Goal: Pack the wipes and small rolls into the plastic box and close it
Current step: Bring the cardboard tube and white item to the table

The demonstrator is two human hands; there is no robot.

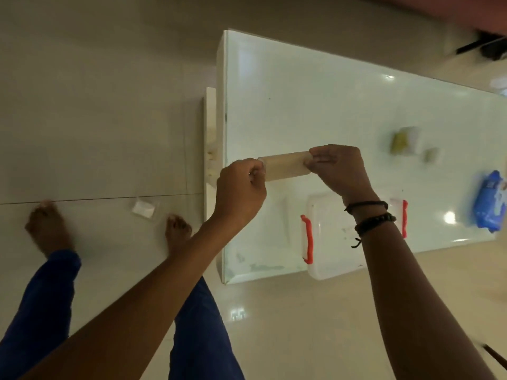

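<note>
A beige cardboard roll hangs in the air over the white table, held at both ends. My left hand pinches its left end and my right hand grips its right end. Below my right wrist sits the clear plastic box with red handles, its lid on, partly overhanging the table's near edge. A blue wipes pack lies at the right of the table. Two small yellowish packets lie blurred beyond my right hand.
The table's left end stands beside a white ledge. On the tiled floor lies a small white packet, between my bare feet. My legs in blue trousers stand at the table's near left corner.
</note>
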